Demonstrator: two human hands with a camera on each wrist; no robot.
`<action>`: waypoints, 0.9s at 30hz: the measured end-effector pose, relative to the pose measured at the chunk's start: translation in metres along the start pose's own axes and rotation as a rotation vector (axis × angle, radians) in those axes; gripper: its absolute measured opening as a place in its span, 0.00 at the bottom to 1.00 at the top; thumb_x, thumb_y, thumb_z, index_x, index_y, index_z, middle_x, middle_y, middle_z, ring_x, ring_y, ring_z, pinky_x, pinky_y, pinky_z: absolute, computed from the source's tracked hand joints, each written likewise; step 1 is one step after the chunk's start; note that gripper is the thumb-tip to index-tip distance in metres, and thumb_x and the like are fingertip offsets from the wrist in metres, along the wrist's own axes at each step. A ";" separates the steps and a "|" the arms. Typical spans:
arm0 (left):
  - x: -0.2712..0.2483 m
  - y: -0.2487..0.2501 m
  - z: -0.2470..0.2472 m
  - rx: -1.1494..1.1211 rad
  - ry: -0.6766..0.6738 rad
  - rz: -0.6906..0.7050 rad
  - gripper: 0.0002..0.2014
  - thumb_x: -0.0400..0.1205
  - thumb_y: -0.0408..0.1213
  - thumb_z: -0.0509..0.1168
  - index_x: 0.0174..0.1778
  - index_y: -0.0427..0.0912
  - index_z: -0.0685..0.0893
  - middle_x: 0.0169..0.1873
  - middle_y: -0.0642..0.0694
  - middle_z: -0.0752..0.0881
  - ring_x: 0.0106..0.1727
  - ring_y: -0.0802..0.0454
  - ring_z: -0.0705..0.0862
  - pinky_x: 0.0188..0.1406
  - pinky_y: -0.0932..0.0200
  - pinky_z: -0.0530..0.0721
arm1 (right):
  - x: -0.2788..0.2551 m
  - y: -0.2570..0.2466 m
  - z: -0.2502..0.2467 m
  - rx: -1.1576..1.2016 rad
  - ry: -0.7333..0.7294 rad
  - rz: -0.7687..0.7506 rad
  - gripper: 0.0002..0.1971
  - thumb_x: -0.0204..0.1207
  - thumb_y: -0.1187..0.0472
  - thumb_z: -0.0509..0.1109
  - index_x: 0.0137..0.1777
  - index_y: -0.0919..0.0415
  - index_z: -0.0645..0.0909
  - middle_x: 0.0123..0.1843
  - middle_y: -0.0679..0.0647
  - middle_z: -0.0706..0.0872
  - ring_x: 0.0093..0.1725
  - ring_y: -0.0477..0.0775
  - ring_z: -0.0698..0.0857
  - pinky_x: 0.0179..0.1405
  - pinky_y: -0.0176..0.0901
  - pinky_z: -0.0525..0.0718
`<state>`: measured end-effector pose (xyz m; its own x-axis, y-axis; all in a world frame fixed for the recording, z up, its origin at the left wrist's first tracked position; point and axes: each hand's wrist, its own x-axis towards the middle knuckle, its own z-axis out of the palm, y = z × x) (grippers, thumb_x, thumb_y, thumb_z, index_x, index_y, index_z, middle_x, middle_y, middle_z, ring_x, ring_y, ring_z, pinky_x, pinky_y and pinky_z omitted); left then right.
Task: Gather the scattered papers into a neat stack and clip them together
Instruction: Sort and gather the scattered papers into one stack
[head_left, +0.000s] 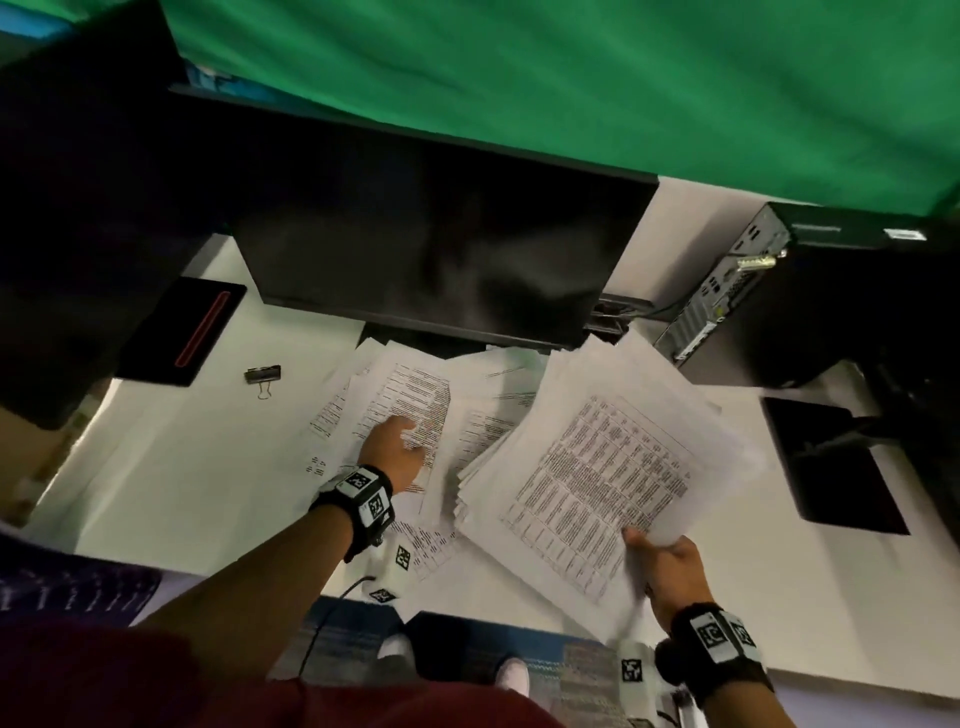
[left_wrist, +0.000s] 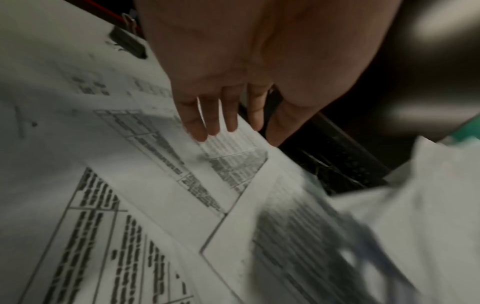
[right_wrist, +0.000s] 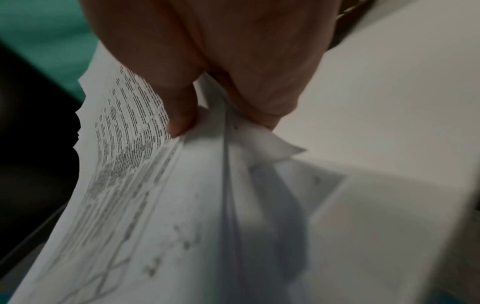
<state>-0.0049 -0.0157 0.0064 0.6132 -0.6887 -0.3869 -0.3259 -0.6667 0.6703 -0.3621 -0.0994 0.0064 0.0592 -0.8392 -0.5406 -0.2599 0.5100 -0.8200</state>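
Printed white papers (head_left: 457, 410) lie scattered over the middle of the white desk (head_left: 156, 467). My left hand (head_left: 397, 441) lies flat on them with straight fingers (left_wrist: 197, 125), touching a printed sheet (left_wrist: 155, 164). My right hand (head_left: 667, 569) pinches the near corner of a thick, fanned bundle of sheets (head_left: 602, 467), held raised over the desk; the wrist view shows thumb and fingers clamped on that bundle (right_wrist: 161, 185). A black binder clip (head_left: 263, 375) lies alone on the desk to the left of the papers, also seen as the clip (left_wrist: 127, 42) beyond my left hand.
A dark monitor (head_left: 436, 249) stands just behind the papers. A black box with a red stripe (head_left: 182, 332) sits at the back left, a computer tower (head_left: 779, 291) at the back right, and a black pad (head_left: 826, 462) to the right. The desk's front edge is near my body.
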 end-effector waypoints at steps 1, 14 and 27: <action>0.006 -0.002 0.003 0.048 0.018 -0.050 0.26 0.78 0.38 0.71 0.73 0.43 0.75 0.73 0.40 0.75 0.72 0.40 0.76 0.71 0.50 0.76 | 0.003 0.011 -0.011 -0.020 0.021 0.047 0.11 0.75 0.64 0.77 0.48 0.72 0.83 0.38 0.62 0.88 0.36 0.60 0.84 0.42 0.52 0.83; 0.025 0.032 0.070 0.075 -0.144 -0.213 0.36 0.69 0.48 0.77 0.71 0.40 0.72 0.64 0.42 0.81 0.60 0.41 0.82 0.56 0.53 0.82 | 0.011 0.035 -0.028 -0.406 0.002 0.297 0.11 0.78 0.58 0.73 0.36 0.62 0.80 0.26 0.54 0.84 0.19 0.50 0.80 0.17 0.33 0.76; 0.014 0.066 0.058 -0.101 -0.154 -0.181 0.22 0.79 0.40 0.72 0.67 0.36 0.80 0.61 0.39 0.85 0.59 0.40 0.84 0.50 0.55 0.82 | 0.013 0.032 -0.031 -0.278 -0.053 0.312 0.08 0.77 0.63 0.75 0.47 0.69 0.84 0.39 0.63 0.90 0.36 0.61 0.88 0.33 0.45 0.86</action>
<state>-0.0599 -0.0855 0.0080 0.5362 -0.6006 -0.5931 -0.1423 -0.7569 0.6379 -0.4000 -0.0997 -0.0207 -0.0158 -0.6382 -0.7697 -0.5229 0.6615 -0.5377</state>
